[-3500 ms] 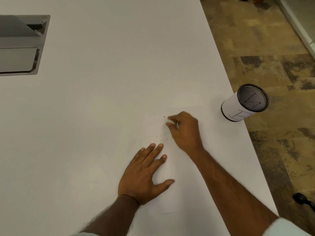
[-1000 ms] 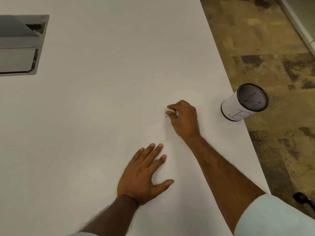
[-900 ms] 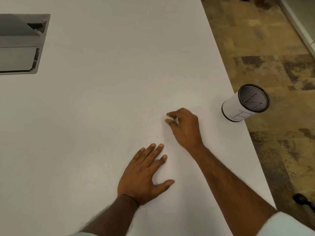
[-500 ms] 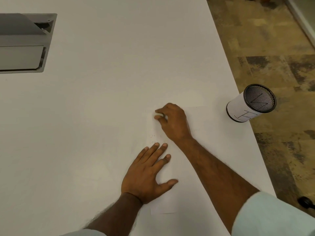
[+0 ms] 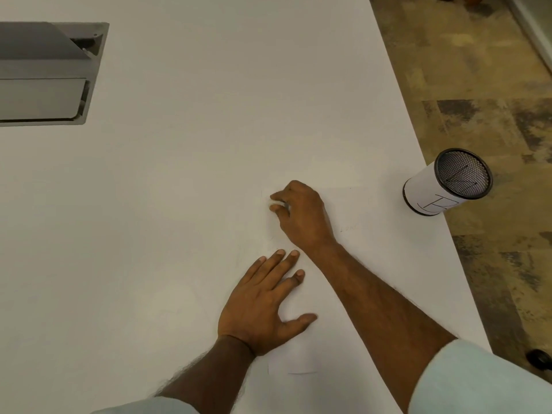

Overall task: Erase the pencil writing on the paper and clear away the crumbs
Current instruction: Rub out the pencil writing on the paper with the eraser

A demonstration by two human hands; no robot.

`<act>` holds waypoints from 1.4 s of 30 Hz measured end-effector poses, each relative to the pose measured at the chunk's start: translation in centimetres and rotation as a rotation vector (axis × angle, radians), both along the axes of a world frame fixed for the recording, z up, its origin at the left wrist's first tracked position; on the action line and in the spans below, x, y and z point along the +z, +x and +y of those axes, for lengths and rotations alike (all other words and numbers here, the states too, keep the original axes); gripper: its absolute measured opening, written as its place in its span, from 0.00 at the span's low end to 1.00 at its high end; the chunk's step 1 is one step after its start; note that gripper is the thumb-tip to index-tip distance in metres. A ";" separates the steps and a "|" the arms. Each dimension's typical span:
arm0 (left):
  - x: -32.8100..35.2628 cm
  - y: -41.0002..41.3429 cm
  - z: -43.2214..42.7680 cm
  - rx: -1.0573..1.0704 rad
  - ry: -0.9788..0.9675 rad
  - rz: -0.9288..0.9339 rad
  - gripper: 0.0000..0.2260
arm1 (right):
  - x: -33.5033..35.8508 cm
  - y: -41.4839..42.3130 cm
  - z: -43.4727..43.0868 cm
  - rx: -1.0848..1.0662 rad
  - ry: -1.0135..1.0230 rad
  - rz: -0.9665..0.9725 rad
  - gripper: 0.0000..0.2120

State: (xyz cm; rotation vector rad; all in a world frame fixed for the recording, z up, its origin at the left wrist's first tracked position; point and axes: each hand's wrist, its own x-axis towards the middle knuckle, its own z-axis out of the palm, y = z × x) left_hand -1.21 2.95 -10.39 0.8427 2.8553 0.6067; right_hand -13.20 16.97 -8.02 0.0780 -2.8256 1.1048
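Left grip (image 5: 263, 303), fingers straight, pins the thin white paper sheet (image 5: 304, 354) flat on the white surface (image 5: 179, 204) against sliding; right grip (image 5: 301, 216) pinches a small white eraser (image 5: 280, 203) onto its far edge; faint pencil writing (image 5: 348, 228) shows alongside.

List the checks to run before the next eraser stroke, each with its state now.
1. Left hand flat on the paper, pinning it: ok.
2. Right hand pinches the eraser: ok.
3. Pencil writing fully erased: not ok; faint marks show right of the right hand.
4. Crumbs cleared: cannot tell; too small to see.
5. Mesh cup stands apart from both hands, near the table edge: ok.
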 end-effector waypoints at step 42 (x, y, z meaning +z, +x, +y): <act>0.1 0.1 -0.1 0.002 0.064 0.064 0.26 | 0.6 5.1 0.1 0.063 -0.091 -0.143 0.08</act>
